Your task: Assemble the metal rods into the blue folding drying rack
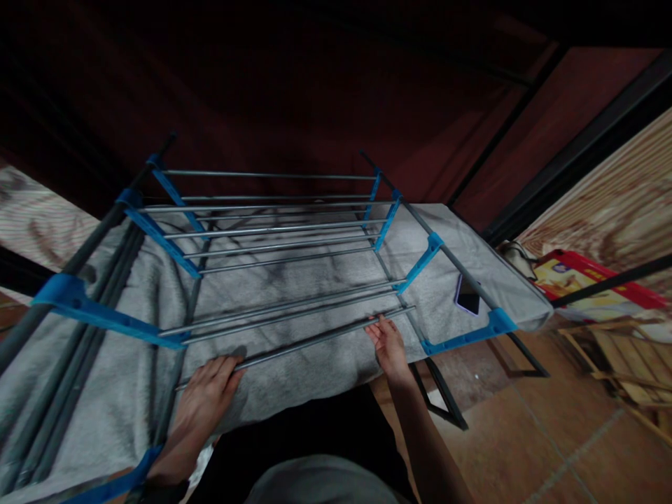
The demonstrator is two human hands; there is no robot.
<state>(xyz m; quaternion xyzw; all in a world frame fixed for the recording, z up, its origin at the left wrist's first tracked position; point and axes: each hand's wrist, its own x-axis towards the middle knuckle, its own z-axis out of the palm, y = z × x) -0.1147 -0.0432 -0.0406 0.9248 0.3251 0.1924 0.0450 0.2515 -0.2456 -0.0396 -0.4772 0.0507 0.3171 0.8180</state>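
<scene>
A loose grey metal rod [309, 340] lies across both of my hands, in front of a rack frame with blue plastic brackets [105, 311]. My left hand [213, 385] is wrapped over the rod near its left end. Close to the other end, my right hand [387, 341] holds it between thumb and fingers. The rod's right tip passes just above the frame's side tube. Several thin crossbars [283, 245] span between the blue brackets farther back. At the right front, another blue bracket [467, 338] joins two tubes beside my right hand.
A grey blanket [315, 364] covers the surface under the rack. Several loose tubes [78, 378] lie at the left. A phone [467, 295] rests on the blanket at the right. Beyond it are a red and yellow box [582, 280] and a wooden slatted item [624, 364].
</scene>
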